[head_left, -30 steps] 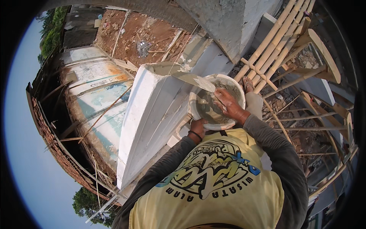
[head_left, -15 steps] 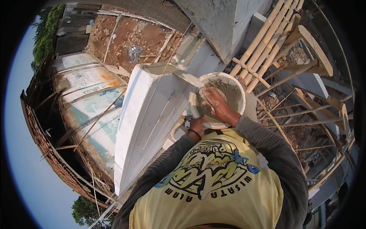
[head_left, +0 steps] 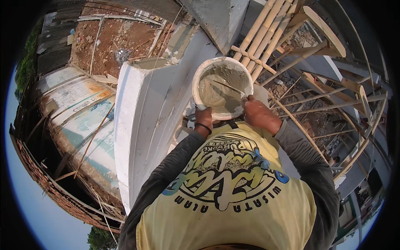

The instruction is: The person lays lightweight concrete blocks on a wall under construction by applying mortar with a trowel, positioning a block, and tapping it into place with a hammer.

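Observation:
A pale, mortar-smeared bucket (head_left: 199, 68) is in front of my chest, with wet grey mortar (head_left: 214, 98) inside. My left hand (head_left: 204, 117) is closed on the bucket's near-left rim, a dark band round its wrist. At the near-right rim, my right hand (head_left: 259, 113) is wrapped round the handle end of a trowel (head_left: 229, 86). The trowel's long thin blade shows nearly edge-on, slanting across the mortar toward the far left. My fingers hide most of its handle.
Left of the bucket rises a white wall (head_left: 135, 112) with mortar on its top and a thin string across it. Bamboo poles (head_left: 262, 35) lie beyond to the right, above timber framing (head_left: 325, 100) and rubble. A grey concrete slab (head_left: 216, 21) stands ahead.
My right hand has drawn back from inside the bucket to its near-right rim. The long blade that reached over the wall is now above the mortar. The view has shifted right.

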Demonstrator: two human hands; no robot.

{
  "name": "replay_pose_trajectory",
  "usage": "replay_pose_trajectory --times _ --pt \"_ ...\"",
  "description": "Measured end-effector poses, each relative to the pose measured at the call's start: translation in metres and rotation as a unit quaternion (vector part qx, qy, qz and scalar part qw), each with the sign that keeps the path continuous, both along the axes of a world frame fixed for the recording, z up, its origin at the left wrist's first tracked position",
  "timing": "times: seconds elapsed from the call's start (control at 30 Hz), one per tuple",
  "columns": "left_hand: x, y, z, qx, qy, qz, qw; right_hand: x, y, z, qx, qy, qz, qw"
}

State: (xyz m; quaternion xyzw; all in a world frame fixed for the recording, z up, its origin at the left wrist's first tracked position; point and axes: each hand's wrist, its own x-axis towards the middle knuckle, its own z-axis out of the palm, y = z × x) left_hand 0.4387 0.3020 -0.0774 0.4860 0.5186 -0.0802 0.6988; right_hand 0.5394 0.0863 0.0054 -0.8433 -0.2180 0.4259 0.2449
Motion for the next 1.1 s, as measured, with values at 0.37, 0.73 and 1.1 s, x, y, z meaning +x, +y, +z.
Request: replay_pose_trajectory --times 0.37,0.73,1.1 --pt "0.011 -0.005 -0.004 0.097 -0.109 -0.117 0.982 -0.019 -0.002 -0.062 0.100 0.171 0.034 0.980" --pt "-0.008 0.040 -0.020 -0.113 -0.024 0.039 0.993 0.015 -0.028 0.024 0.339 0.410 -0.300 0.792" --pt "-0.024 0.030 -0.020 -0.068 0.028 0.064 0.995 -0.006 0.077 0.057 0.201 -0.107 0.023 0.974"
